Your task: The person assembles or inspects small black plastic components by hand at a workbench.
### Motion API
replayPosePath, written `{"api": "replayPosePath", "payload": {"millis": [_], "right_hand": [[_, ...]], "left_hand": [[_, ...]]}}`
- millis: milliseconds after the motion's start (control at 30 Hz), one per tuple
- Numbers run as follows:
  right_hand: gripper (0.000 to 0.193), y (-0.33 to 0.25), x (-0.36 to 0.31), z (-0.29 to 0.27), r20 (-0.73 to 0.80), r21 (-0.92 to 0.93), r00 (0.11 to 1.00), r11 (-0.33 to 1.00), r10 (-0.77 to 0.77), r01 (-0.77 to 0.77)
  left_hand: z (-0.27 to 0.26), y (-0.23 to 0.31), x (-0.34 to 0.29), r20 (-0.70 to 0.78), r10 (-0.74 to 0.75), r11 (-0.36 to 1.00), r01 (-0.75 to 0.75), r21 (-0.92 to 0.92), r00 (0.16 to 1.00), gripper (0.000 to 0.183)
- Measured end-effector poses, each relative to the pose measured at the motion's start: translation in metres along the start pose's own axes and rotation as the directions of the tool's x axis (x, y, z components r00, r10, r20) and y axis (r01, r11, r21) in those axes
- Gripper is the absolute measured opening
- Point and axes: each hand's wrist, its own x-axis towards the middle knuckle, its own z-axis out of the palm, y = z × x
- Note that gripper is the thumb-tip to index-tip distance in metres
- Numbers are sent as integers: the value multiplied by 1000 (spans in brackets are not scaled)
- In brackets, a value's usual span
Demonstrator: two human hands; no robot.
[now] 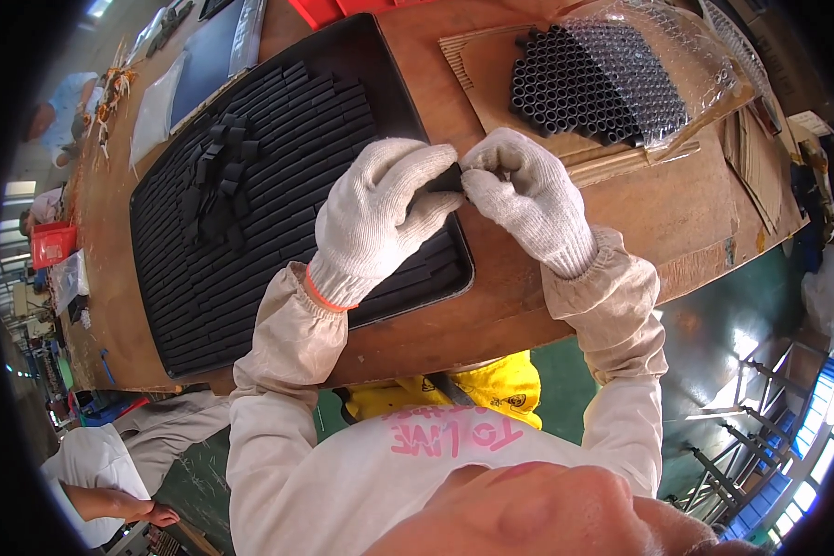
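Both my hands wear white knitted gloves and meet above the right edge of a large black tray (376, 57). A small black piece (460, 173) shows between their fingertips, mostly hidden by the gloves. My left hand (380, 199) has its index finger and thumb closed around the piece's left side. My right hand (528, 190) pinches its other side, fingers curled in. Short black pieces (296, 190) lie in close slanting rows in the tray. On top of them rests a loose heap of similar black pieces (218, 176).
Beyond my right hand, many black tubes (565, 88) stand upright on cardboard (477, 69), partly under bubble wrap (695, 56). Flat cardboard (751, 167) lies at the table's right. A red bin (54, 244) is at far left. Another person (97, 473) is at lower left.
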Motion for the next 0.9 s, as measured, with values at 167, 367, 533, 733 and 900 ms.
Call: {"api": "replayPosePath", "payload": {"millis": [167, 367, 533, 733, 900], "right_hand": [[18, 2, -1, 1, -27, -23, 1000, 1000, 2, -3], [11, -12, 0, -1, -31, 442, 995, 891, -96, 100], [15, 2, 4, -2, -52, 532, 959, 805, -278, 262], [13, -5, 1, -5, -20, 170, 950, 935, -311, 310], [14, -9, 4, -6, 23, -123, 906, 898, -423, 422]], "left_hand": [[1, 0, 2, -29, 128, 986, -124, 114, 991, 45], [-4, -1, -5, 43, -250, 862, 243, -445, 967, 22], [-5, 2, 1, 337, -417, 486, 520, -702, 844, 20], [-9, -11, -7, 570, -385, 126, 654, -746, 725, 28], [-11, -4, -5, 555, -463, 164, 682, -713, 691, 30]]}}
